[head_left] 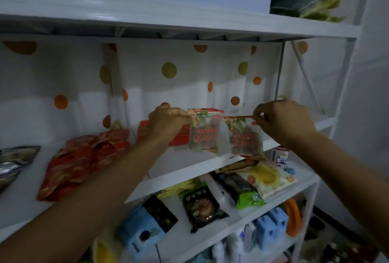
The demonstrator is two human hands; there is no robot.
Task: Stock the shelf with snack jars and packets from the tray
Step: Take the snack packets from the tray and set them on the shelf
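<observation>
The left arm (80, 199) was nearest the lens and ran in from 7 o'clock. The right arm (347, 168) ran in from 4 o'clock. Both ended at the middle shelf (185, 168).

At the far left of that shelf lay a silver packet (14, 159). At its 3 o'clock was a heap of red packets (84, 161), lying flat. A red box (143, 130) stood further back, partly hidden by the left hand (166, 123).

That hand's fingers were curled, pinching the top left corner of the left packet (205, 134). The packet was clear, with red lettering and brown fruit inside. It stood upright at the hand's 3 o'clock, its body below the fingertips.

Just beside it, at its 3 o'clock, was the right packet (245, 138), of the same kind and slightly tilted. Whether the two touched could not be told. The right hand (282, 121) pinched the right end of its top edge between thumb and forefinger, the other fingers curled. The packet lay at that hand's 8 o'clock.

Both packets' lower edges were down at the board, the right one's at the front lip. Whether they rested on it could not be told.

Behind the shelf hung a white backing (147, 94) with orange and green dots. On the lower shelf (231, 214), at the packets' 6 o'clock, lay a black packet (202, 206), a green packet (248, 199) and a yellow packet (267, 176).
</observation>
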